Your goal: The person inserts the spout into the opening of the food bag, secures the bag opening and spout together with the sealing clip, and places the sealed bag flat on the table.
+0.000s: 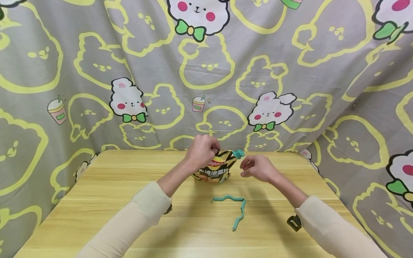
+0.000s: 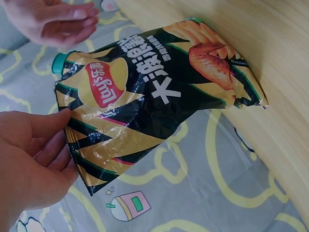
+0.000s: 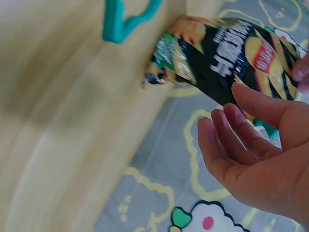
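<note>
On the table we are pinching the chip bag top with our left hand; one clip is sitting on it, our right hand is hanging loose and empty, and the second clip is lying unused.

A black-and-gold Lay's chip bag stands upright near the far edge of the wooden surface, its crinkled top gathered and pinched. A teal clip sits at the bag's top right corner. Another teal sealing clip lies open, bent at an angle, just in front of the bag.

Glossy crinkled foil chip bag; matt wood-grain table; teal plastic clip.
</note>
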Available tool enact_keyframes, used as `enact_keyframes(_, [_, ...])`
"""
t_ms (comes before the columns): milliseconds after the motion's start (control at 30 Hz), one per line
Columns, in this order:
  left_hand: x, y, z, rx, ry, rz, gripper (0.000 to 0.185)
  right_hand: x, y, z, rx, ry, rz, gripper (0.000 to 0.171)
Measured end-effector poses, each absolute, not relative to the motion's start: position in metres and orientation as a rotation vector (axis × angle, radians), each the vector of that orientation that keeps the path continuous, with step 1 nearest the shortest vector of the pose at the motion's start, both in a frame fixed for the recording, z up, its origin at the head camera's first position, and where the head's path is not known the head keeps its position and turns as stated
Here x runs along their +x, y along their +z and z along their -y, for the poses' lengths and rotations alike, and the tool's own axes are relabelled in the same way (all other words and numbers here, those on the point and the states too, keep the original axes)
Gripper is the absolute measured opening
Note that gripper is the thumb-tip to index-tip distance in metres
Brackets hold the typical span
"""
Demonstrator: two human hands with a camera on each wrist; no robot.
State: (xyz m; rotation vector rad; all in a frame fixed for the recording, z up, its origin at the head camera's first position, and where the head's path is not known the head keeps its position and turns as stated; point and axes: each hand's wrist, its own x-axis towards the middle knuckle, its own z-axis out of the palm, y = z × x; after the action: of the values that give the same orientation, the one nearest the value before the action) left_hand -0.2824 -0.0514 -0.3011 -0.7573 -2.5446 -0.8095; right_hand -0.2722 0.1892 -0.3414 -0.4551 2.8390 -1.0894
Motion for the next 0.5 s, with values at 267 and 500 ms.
enact_keyframes(267, [-0.282,-0.301,0.051,-0.736,-0.794,2.554,0.024,-0.263,-0.373,-0.185,-0.481,-1.08,-2.717,0.017])
enact_keyframes(500, [-0.282,-0.3,0.051,-0.737,-0.805,2.558,0.024,-0.252,-0.395,-0.185,-0.533,-1.01,-2.656,0.024])
